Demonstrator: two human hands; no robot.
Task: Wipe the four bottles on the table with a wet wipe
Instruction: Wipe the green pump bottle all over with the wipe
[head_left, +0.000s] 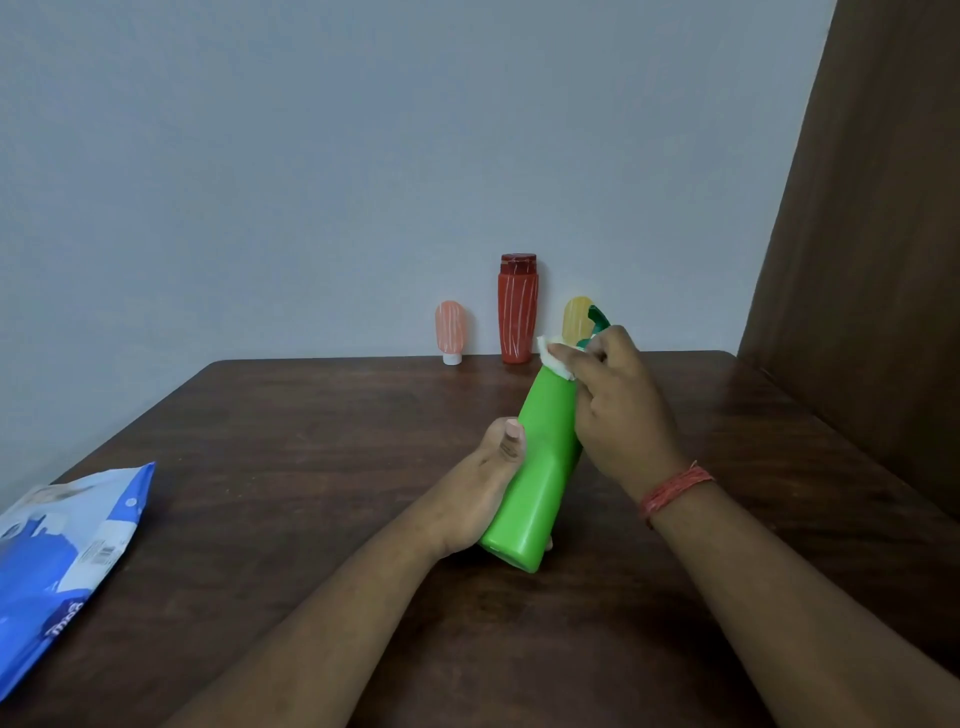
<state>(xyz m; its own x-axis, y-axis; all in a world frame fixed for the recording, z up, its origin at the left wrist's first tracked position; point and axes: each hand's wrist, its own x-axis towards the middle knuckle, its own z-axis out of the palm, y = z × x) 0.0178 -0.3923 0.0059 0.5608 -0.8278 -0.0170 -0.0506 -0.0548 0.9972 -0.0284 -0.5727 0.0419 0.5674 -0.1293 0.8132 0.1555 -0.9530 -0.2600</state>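
Note:
My left hand grips the lower body of a bright green bottle, held tilted above the table with its dark green top pointing away. My right hand presses a white wet wipe against the bottle's shoulder near the neck. At the table's far edge by the wall stand a pink tube on its white cap, a tall red bottle and a yellow tube, the last partly hidden behind the green bottle's top.
A blue and white wet wipe pack lies at the left front of the dark wooden table. A brown wooden panel rises along the table's right side. A grey wall stands behind.

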